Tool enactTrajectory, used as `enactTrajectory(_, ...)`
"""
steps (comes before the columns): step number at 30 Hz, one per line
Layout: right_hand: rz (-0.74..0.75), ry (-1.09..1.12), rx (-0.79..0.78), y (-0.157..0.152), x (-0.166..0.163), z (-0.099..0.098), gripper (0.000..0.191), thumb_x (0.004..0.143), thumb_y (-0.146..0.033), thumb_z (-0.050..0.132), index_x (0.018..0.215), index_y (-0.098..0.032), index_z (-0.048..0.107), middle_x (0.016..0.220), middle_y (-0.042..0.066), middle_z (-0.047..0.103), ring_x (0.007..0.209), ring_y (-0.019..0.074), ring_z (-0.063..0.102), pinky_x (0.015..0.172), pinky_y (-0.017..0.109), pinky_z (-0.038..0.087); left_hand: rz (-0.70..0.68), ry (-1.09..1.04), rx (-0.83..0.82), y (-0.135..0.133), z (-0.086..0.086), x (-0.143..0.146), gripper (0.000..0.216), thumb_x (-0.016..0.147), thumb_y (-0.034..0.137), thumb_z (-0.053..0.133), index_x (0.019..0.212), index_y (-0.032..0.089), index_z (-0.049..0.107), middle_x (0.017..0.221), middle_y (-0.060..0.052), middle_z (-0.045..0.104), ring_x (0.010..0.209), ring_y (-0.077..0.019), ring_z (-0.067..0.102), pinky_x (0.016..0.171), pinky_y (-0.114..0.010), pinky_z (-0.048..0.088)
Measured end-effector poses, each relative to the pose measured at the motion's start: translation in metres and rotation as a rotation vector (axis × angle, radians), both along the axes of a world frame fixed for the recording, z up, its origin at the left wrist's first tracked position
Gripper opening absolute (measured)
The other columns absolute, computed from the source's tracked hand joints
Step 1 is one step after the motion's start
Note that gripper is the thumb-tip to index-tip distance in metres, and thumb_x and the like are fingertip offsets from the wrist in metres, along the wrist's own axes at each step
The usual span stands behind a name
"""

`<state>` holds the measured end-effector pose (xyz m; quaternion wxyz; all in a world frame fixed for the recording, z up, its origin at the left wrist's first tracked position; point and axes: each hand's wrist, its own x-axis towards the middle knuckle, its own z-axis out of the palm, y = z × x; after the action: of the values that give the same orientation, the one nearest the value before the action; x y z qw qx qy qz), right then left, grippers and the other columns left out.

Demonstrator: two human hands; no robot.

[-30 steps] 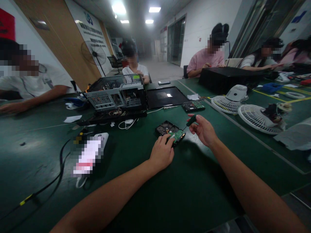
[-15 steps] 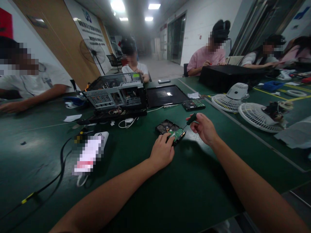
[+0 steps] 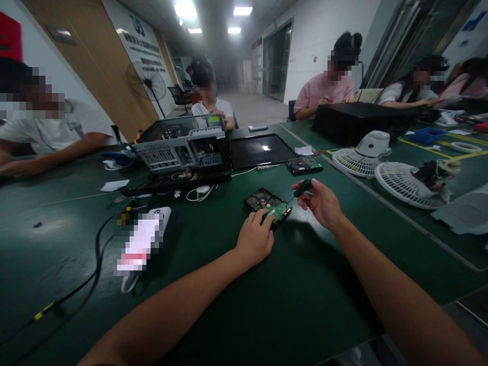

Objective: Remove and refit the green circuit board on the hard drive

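Note:
A hard disk drive (image 3: pixel 260 199) lies on the green tabletop with its green circuit board (image 3: pixel 277 211) facing up. My left hand (image 3: pixel 254 236) holds the drive from its near side, its fingertips resting on the board. In my right hand (image 3: pixel 322 203) is a screwdriver (image 3: pixel 303 188) with a dark green handle, gripped between thumb and fingers. Its thin shaft slants down and left to the board's right edge. Whether the tip sits in a screw is too small to make out.
An opened computer case (image 3: pixel 183 147) stands beyond the drive, beside a black panel (image 3: pixel 263 151). A second hard drive (image 3: pixel 304 164) lies farther back. White fan parts (image 3: pixel 406 184) are on the right; a phone (image 3: pixel 143 239) and black cable (image 3: pixel 97 254) are left. Several people sit around.

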<state>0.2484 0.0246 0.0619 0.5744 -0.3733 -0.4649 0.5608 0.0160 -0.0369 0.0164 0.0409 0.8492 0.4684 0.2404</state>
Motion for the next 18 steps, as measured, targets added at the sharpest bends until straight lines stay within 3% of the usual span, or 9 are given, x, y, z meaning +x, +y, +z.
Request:
enactTrajectory(8, -0.006, -0.04, 0.037, -0.0028, -0.0026, 0.0035, 0.034, 0.089, -0.05, 0.063, 0.113, -0.027, 0.066, 0.103, 0.005, 0.071, 0.057, 0.0121, 0.054, 0.045, 0.027, 0.036, 0.0, 0.001, -0.002, 0.0001, 0.0006, -0.0003, 0.046, 0.089, 0.021, 0.057, 0.135, 0.022, 0.052, 0.14, -0.013, 0.051, 0.124, -0.0319, 0.051, 0.102, -0.05, 0.05)
enactTrajectory(18, 0.018, 0.009, 0.008, -0.0019, -0.0002, 0.0015, 0.036, 0.091, -0.053, 0.057, 0.107, -0.023, 0.07, 0.108, 0.007, 0.07, 0.059, 0.0134, 0.054, 0.047, 0.03, 0.04, -0.002, 0.001, -0.002, 0.0, 0.0004, -0.0003, 0.047, 0.09, 0.021, 0.056, 0.136, 0.022, 0.052, 0.141, -0.013, 0.05, 0.126, -0.0321, 0.05, 0.103, -0.051, 0.049)
